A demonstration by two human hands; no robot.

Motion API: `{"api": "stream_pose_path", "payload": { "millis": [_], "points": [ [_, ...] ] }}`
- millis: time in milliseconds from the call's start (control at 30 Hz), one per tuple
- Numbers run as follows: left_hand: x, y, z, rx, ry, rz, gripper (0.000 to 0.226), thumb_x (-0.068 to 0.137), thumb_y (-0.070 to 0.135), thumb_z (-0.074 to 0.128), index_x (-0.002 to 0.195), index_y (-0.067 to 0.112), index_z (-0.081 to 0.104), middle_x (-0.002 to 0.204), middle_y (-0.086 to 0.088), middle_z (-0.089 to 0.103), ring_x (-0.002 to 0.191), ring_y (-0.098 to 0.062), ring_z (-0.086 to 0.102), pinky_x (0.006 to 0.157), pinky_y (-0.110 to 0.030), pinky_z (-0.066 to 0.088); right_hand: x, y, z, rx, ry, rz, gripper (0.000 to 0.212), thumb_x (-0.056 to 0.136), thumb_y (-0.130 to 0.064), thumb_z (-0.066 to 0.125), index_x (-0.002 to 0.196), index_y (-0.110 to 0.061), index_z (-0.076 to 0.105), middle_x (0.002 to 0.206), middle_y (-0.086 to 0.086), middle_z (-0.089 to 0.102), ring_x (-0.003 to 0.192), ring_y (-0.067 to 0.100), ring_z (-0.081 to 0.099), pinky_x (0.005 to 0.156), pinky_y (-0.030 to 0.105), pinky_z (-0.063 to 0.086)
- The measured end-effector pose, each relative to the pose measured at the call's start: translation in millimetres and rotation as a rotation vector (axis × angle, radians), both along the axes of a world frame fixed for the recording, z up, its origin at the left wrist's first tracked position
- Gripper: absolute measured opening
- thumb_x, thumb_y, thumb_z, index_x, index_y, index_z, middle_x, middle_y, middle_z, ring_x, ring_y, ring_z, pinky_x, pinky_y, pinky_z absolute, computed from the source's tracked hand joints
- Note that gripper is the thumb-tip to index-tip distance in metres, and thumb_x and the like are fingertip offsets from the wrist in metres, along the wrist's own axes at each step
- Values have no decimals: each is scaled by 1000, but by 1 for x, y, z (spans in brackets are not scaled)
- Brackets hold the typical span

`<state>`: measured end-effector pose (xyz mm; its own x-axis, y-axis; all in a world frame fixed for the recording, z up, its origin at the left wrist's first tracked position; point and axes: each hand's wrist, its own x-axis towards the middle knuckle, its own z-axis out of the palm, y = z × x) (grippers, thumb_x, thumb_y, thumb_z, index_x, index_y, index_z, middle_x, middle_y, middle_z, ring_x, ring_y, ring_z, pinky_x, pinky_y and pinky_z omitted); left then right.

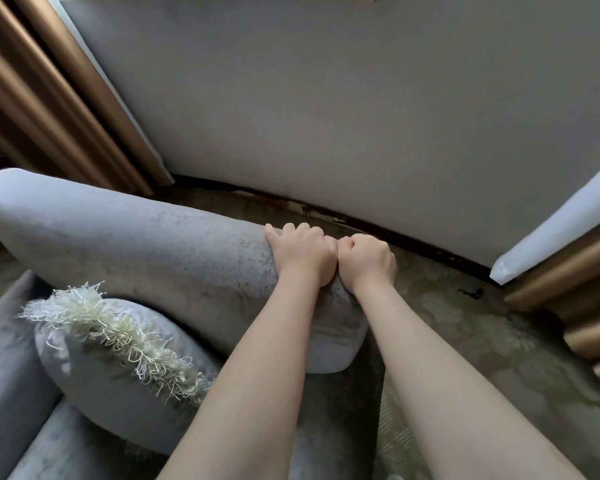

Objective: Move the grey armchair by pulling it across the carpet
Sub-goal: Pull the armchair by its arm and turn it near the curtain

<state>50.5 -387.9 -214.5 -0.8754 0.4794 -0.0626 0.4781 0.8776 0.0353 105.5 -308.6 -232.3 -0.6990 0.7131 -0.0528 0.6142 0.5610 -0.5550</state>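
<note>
Both hands sit side by side, touching each other, on the rounded top edge of the grey armchair (118, 244). The left hand (302, 252) and the right hand (366, 261) are each curled over the padded rim. The fingers (303, 232) are bent down over the far side and clamped on the upholstery, with both forearms stretched out straight toward it. This looks like the grip for a pull.

The chair fills the lower left of the view and stands on the patterned greenish carpet (465, 341). Its gripped end lies near the dark skirting board (361, 223) at the foot of the pale wall (361, 116), with a strip of carpet showing between chair and wall. A grey cushion (94, 386) with a cream fringe (111, 327) lies in the seat, just beside the left forearm. Brown curtains hang at the left (32, 98) and at the right (568, 289).

As for progress, the hold is taken, which I judge to be the first step. A single moment cannot show whether the chair has travelled at all. No drag marks can be made out in the carpet, and the chair's feet are hidden. The pull across the carpet, or most of it, seems left to do, along with letting go at the end.

No brand, label or writing can be read anywhere, neither on the chair nor on the cushion
</note>
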Motion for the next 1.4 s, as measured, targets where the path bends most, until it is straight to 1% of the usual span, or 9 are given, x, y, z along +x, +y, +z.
{"api": "stream_pose_path", "payload": {
  "millis": [233, 300, 433, 633, 900, 1133, 1200, 1333, 1400],
  "points": [
    [-11, 3, -11, 121, 43, -50, 55, 96, 42, 17, 92, 22, 69, 107, 0, 64, 109, -22, 51, 110, -52, 8, -6, 1, -10, 75, 104, -72, 45, 92, -46, 38, 77, -14, 67, 89, 12, 66, 88, 36, 59, 67, 32, 36],
    [-9, 1, -10, 122, 32, -60, 53, 96, 40, 19, 95, 19, 68, 110, -3, 64, 111, -24, 51, 110, -49, 13, -3, 1, -8, 52, 95, -72, 44, 92, -44, 40, 75, -13, 67, 88, 14, 67, 87, 37, 59, 66, 32, 37],
    [1, -8, -4, 76, 29, -70, 52, 97, 39, 20, 112, 16, 64, 124, -6, 59, 119, -26, 47, 107, -46, 21, 8, -6, 2, -29, 62, -4, 43, 92, -39, 36, 90, -9, 67, 102, 18, 65, 97, 38, 58, 77, 35, 44],
    [51, -15, -4, 77, 58, -131, 48, 95, 36, 22, 103, 16, 65, 115, -5, 62, 111, -25, 50, 99, -44, 25, 63, -15, -2, 10, 89, -54, 41, 91, -35, 37, 87, -6, 65, 100, 19, 64, 94, 37, 57, 75, 35, 44],
    [88, -19, 2, 36, 50, -138, 47, 95, 34, 22, 102, 16, 65, 115, -6, 62, 111, -25, 51, 99, -43, 23, 102, -21, 4, -46, 9, -54, 41, 92, -37, 34, 95, -10, 65, 107, 16, 62, 100, 35, 57, 77, 34, 42],
    [86, -13, 7, 110, 16, -122, 45, 95, 33, 23, 103, 17, 65, 118, -3, 61, 113, -24, 50, 100, -42, 24, 95, -12, 14, 10, -176, 107, 45, 100, -27, 19, 118, -6, 54, 123, 17, 54, 115, 36, 49, 87, 40, 41],
    [85, -13, 11, 184, -57, -83, 42, 95, 32, 26, 105, 17, 65, 120, -3, 60, 115, -24, 50, 104, -42, 22, 93, -11, 17, 57, -270, 182, 45, 101, -26, 17, 124, -6, 50, 127, 16, 51, 117, 35, 47, 88, 43, 40],
    [77, -21, 21, 682, -128, 229, 35, 89, 21, 45, 118, 6, 57, 139, -9, 39, 115, -31, 47, 96, -39, 34, 83, -12, 32, 152, -389, 219, 37, 98, -22, 25, 122, -5, 48, 128, 15, 51, 118, 35, 49, 88, 41, 40],
    [69, -29, 19, 603, 9, 398, 51, 82, 19, 49, 132, 8, 43, 150, -11, 22, 132, -30, 32, 106, -44, 25, 81, -14, 37, 293, -423, 332, 33, 95, -15, 28, 122, -7, 43, 127, 15, 48, 114, 35, 49, 81, 40, 38]
  ]
}}
